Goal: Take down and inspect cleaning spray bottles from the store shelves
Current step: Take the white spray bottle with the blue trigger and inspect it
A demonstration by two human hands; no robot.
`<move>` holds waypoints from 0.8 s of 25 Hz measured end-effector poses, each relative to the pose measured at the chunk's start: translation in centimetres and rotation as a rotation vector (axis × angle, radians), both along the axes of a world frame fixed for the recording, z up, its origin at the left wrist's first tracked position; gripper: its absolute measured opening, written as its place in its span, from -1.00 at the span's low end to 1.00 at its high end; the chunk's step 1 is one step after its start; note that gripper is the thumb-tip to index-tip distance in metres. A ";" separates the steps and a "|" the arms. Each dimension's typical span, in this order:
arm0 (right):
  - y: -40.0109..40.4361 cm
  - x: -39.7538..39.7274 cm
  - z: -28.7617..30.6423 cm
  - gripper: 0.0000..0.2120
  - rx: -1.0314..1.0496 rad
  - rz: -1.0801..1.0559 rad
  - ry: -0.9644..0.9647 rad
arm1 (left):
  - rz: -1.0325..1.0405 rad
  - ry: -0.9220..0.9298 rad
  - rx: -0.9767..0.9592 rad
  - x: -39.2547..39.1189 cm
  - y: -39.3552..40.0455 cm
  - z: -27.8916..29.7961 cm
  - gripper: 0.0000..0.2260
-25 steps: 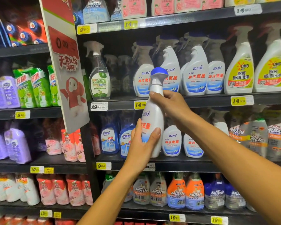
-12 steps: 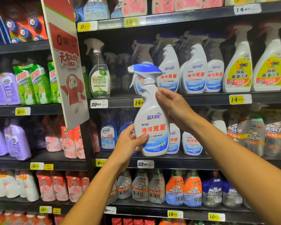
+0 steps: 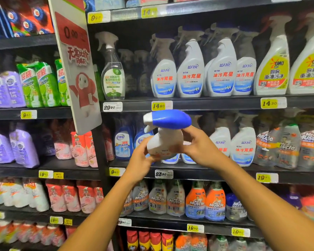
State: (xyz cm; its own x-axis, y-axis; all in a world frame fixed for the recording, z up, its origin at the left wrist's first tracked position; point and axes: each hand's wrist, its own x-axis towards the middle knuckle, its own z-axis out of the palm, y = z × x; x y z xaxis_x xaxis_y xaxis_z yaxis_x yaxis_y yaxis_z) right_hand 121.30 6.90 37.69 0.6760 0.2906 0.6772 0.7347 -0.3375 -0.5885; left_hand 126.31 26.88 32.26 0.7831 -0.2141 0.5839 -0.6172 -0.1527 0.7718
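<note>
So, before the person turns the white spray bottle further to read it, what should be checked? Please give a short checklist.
1. Left hand grips the spray bottle low on its body: ok.
2. Right hand grips the other side of the spray bottle: ok.
3. Blue trigger head attached, no finger on the trigger: ok.
4. Label facing the camera: not ok, the bottle is tipped forward.
5. Leaks: cannot tell.
6. Bottle held apart from the shelf: ok.

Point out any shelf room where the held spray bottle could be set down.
One gap: the shelf front between the clear bottle and the white bottles, though dim bottles stand further back. Every other shelf looks packed edge to edge.
</note>
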 end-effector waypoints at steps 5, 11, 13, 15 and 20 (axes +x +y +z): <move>0.5 0.3 -2.5 -0.52 -0.054 -0.083 -0.081 | 0.157 -0.054 0.108 1.5 0.3 -1.4 -0.64; 0.5 0.4 -2.6 -0.49 -0.002 -0.067 -0.100 | 0.126 -0.059 0.084 1.5 0.5 -1.4 -0.58; 0.4 0.4 -2.0 -0.48 0.076 -0.041 -0.047 | 0.034 -0.012 0.059 0.8 0.7 -1.1 -0.44; 0.1 0.5 -1.2 -0.51 0.146 -0.014 0.005 | -0.047 0.040 0.026 -0.1 0.9 -0.7 -0.45; -0.2 1.2 0.6 -0.63 0.361 0.049 0.157 | -0.197 0.190 -0.101 -1.9 0.7 0.4 -0.59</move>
